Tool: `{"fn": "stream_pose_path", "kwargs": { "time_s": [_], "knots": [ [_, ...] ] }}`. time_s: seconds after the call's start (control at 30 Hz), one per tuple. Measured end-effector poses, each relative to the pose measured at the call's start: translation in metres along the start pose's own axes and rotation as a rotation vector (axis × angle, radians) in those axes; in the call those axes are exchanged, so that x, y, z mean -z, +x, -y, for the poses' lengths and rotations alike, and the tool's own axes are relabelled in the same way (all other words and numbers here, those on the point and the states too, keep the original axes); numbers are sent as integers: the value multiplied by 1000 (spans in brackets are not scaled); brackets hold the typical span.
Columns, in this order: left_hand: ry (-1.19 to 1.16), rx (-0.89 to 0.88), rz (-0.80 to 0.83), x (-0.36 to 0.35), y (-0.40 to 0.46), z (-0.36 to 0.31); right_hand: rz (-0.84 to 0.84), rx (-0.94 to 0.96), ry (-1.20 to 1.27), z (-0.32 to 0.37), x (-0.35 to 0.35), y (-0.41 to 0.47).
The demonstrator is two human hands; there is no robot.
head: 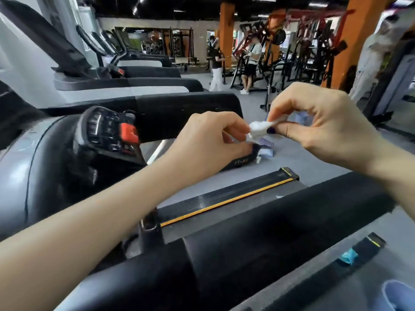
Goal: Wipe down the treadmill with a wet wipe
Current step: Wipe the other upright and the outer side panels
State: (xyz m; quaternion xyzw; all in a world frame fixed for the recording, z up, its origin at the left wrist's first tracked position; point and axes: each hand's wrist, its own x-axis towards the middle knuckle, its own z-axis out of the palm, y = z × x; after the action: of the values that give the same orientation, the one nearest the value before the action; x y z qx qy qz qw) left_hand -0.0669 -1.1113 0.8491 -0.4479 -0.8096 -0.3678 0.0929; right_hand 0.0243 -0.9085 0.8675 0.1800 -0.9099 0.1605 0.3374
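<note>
Handrail (pixel 280 223) runs black across the foreground, its padded edge just below both forearms; open floor (pixel 247 102) lies beyond the hands. The left hand (pixel 208 140) and right hand (pixel 318 129) are raised above the treadmill deck (pixel 224 198), fingers curled, each pinching one end of a bunched white wipe (pixel 258 129) held between them. The console (pixel 112 131) with its red stop button sits left. More treadmills line the left; two people stand far back among gym machines.

A crumpled white wet wipe (pixel 258 129) hangs above the black treadmill (pixel 247 239) handrail.
</note>
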Motion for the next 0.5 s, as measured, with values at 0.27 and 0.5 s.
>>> {"fn": "stream_pose_path", "kwargs": {
  "time_s": [0.27, 0.5],
  "knots": [
    [-34, 9, 24, -118, 114, -65, 25, -122, 63, -150, 71, -37],
    [-76, -31, 81, -195, 193, -78, -11, -259, 95, -239, 99, -65]
  ]
}}
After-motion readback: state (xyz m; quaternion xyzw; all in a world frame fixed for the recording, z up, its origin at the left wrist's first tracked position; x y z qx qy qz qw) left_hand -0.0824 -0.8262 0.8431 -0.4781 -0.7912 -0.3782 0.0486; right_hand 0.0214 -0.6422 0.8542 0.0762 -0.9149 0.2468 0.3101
